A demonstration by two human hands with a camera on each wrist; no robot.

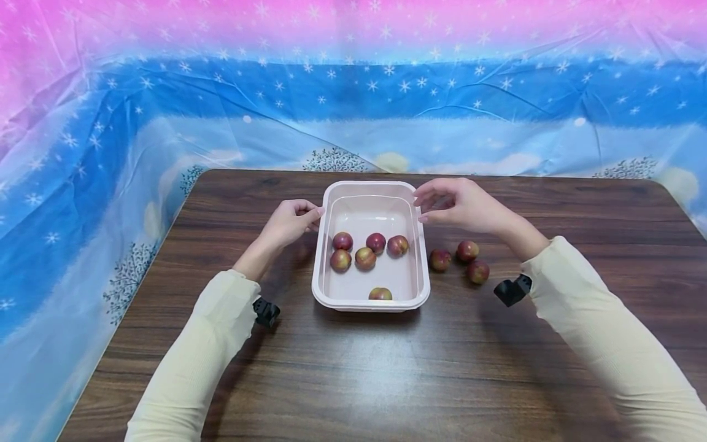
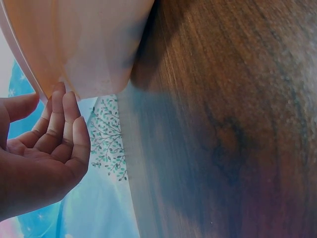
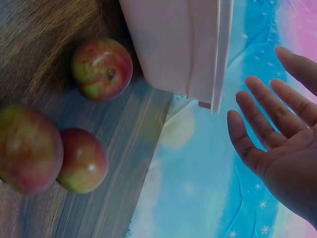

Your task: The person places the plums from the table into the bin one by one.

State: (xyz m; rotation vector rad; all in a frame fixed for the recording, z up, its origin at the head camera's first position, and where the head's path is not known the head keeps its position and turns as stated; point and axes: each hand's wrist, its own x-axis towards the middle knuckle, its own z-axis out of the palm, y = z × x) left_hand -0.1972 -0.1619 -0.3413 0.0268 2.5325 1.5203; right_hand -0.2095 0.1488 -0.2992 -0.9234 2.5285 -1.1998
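A pink rectangular tub (image 1: pixel 319 270) stands mid-table with several red-yellow plums (image 1: pixel 365 258) inside. Three more plums (image 1: pixel 467 250) lie on the wood just right of it; they appear again in the right wrist view (image 3: pixel 101 69). My left hand (image 1: pixel 315 215) is at the tub's far left corner. In the left wrist view its loosely bent fingers (image 2: pixel 62 106) touch the tub wall (image 2: pixel 99 44) under the rim, and the thumb lies beside the rim. My right hand (image 1: pixel 422 205) hovers at the far right corner. Its fingers (image 3: pixel 257 114) are straight and apart from the rim (image 3: pixel 220 54).
The brown wooden table (image 1: pixel 353 368) has bare wood in front of the tub and on both sides. A blue and pink starry cloth (image 1: pixel 353 92) hangs behind and drapes off the left edge. Cream sleeves cover both forearms.
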